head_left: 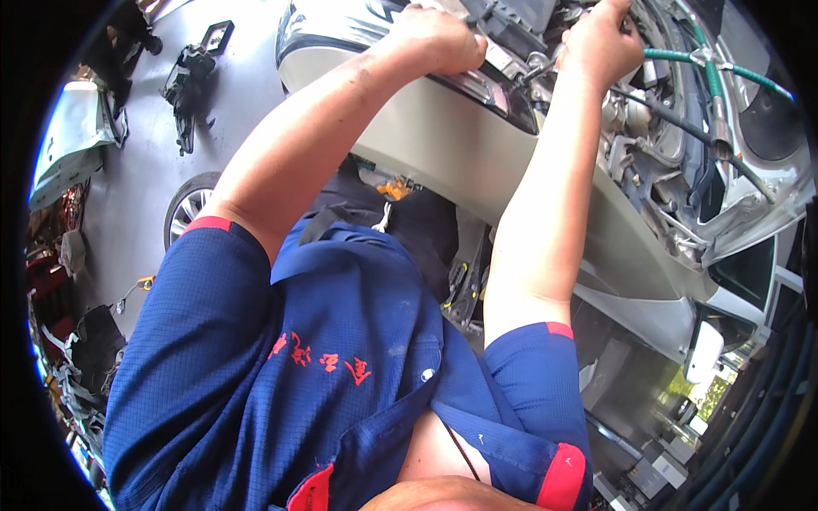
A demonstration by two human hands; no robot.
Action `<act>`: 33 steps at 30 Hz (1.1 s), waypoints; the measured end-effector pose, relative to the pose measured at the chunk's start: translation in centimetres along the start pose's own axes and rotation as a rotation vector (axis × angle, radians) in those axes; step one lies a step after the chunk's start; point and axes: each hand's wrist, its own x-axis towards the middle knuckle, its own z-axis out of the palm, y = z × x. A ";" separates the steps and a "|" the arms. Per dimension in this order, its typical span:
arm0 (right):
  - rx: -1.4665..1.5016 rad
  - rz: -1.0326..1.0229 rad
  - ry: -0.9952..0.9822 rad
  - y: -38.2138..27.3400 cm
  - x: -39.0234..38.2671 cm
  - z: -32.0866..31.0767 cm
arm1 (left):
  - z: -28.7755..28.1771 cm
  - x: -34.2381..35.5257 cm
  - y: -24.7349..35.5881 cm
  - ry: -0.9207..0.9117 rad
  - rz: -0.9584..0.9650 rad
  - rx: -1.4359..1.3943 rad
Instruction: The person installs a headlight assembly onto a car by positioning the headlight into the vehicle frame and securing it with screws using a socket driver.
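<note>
My left hand [439,40] is closed, its knuckles up, above the front edge of a beige car fender [443,128] and beside the headlight [490,89]. What its fingers hold, if anything, is hidden. Farther right, over the open engine bay, my right hand [599,47] is wrapped round one end of a slim silver rod-shaped tool [535,71]. The tool slants down toward the inner end of the headlight; its exact kind does not show. Both forearms reach across the fender.
A green tube [714,81] and a dark rod [673,119] cross the bay near the raised hood [771,128]. The side mirror [705,351] juts out at right. Black removed parts [189,89] lie on the grey floor at left, near a wheel [186,209].
</note>
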 end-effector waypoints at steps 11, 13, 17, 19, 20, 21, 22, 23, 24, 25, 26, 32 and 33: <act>0.883 0.522 -1.448 3.4 5.0 -2.8 | 0.1 0.2 0.2 0.038 0.035 -0.011; 0.786 0.526 -1.206 2.3 4.3 -2.9 | 0.2 0.3 -0.1 0.043 0.019 -0.002; 0.683 0.531 -0.945 1.6 3.4 -2.5 | -0.1 0.8 0.2 0.003 0.000 0.015; 0.578 0.432 -0.641 1.7 2.7 -2.1 | -0.3 0.7 0.3 -0.039 0.012 0.025; 0.575 0.436 -0.638 1.7 2.4 -2.0 | -0.1 0.6 0.3 -0.043 0.015 0.024; 0.509 0.391 -0.492 1.6 2.2 -1.8 | 0.1 0.6 0.3 0.008 0.030 0.014; 0.443 0.345 -0.347 1.5 2.2 -1.5 | 0.2 0.7 0.2 0.060 0.044 0.004; 0.480 0.324 -0.238 2.0 3.0 -0.8 | 0.2 0.9 0.2 0.077 0.037 0.004; 0.442 0.218 -0.122 2.6 3.7 0.2 | 0.2 1.0 0.2 0.070 0.030 0.003; 0.366 0.171 -0.051 1.9 2.7 0.6 | 0.5 0.7 0.0 0.072 -0.009 -0.045; 0.287 0.125 0.016 1.2 1.9 1.0 | 0.8 0.6 -0.2 0.074 -0.050 -0.091; 0.569 0.256 -0.880 -0.1 0.8 -3.6 | -2.4 -2.0 1.8 0.028 -0.125 0.028; 0.647 0.195 -1.000 -0.1 1.4 -3.0 | -1.7 -0.6 0.8 0.006 0.112 0.187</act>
